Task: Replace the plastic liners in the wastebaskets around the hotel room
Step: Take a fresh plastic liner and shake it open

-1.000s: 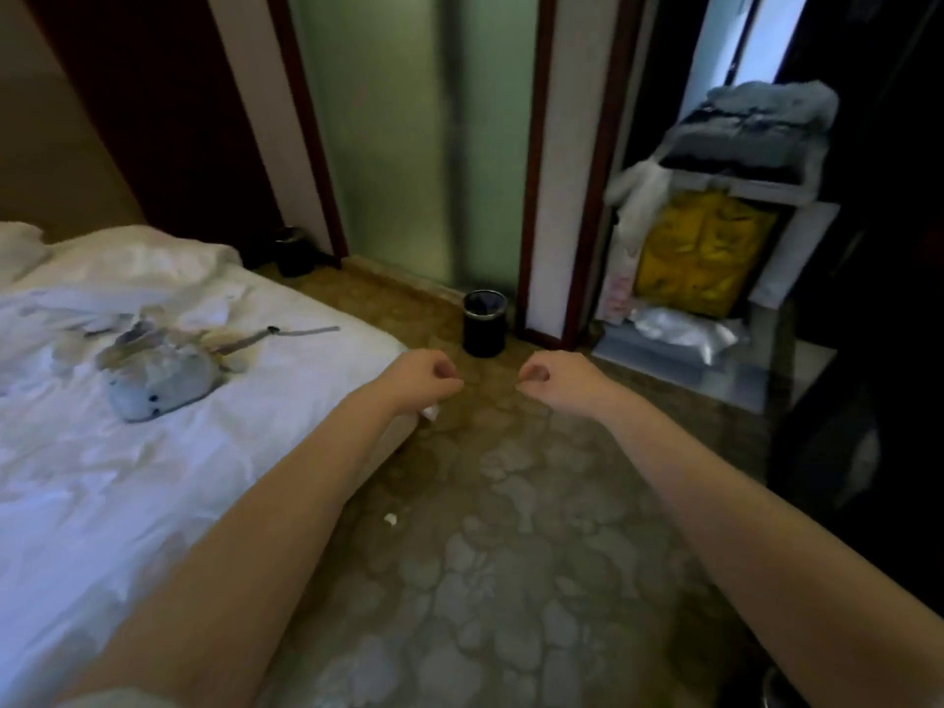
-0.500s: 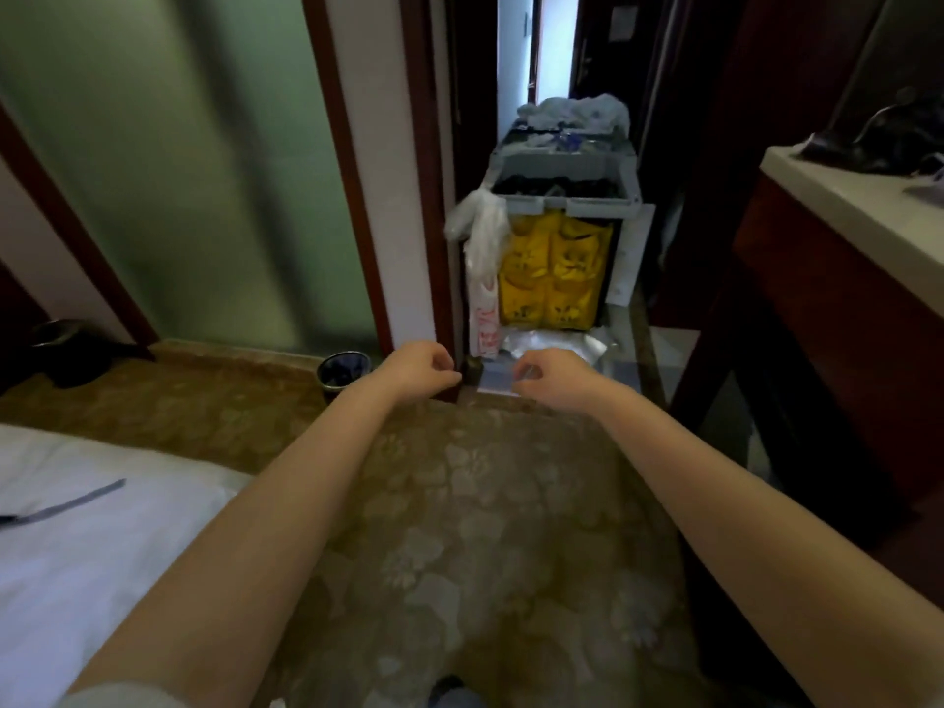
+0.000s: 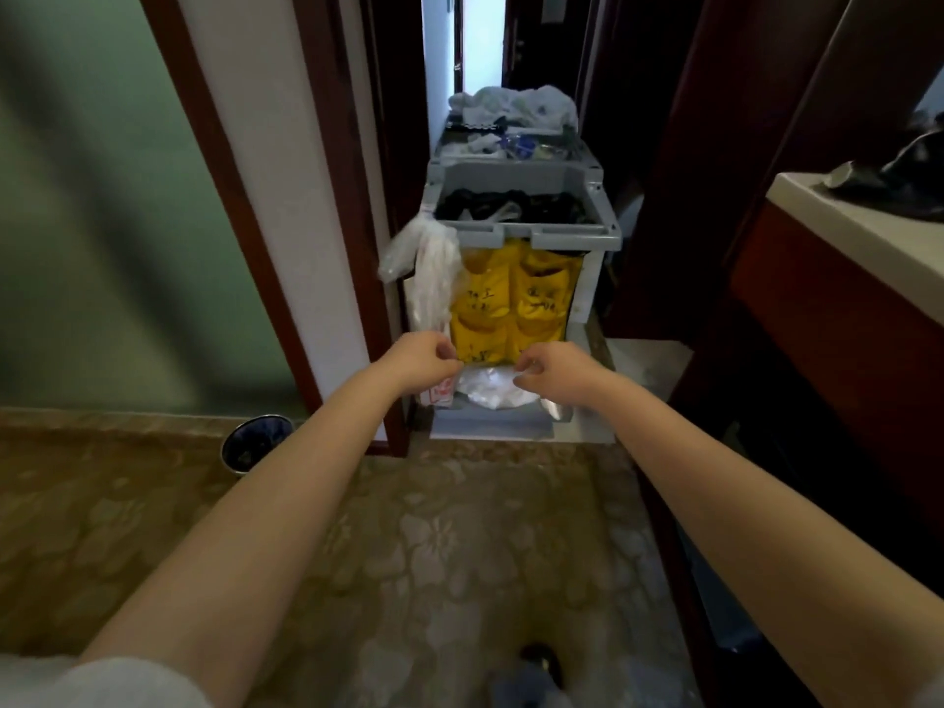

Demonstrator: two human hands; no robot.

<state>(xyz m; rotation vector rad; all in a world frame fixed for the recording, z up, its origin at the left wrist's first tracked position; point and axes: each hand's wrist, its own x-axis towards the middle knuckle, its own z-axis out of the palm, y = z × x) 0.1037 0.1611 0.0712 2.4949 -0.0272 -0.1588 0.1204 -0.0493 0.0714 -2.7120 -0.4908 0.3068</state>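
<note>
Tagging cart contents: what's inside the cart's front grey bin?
In the grey bin: crumpled black material with a pale plastic scrap on it. Its front wall hides everything lower, so what lies beneath cannot be seen.

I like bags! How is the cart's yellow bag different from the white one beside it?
The yellow bag is bright, wide, with dark writing; the white bag is pale, narrow, crumpled. The yellow bag hangs across the front, the white bag at a corner. Both hang from the grey cart.

Bare forearms point(image 3: 286, 503), pale grey sleeve point(image 3: 102, 682)
</note>
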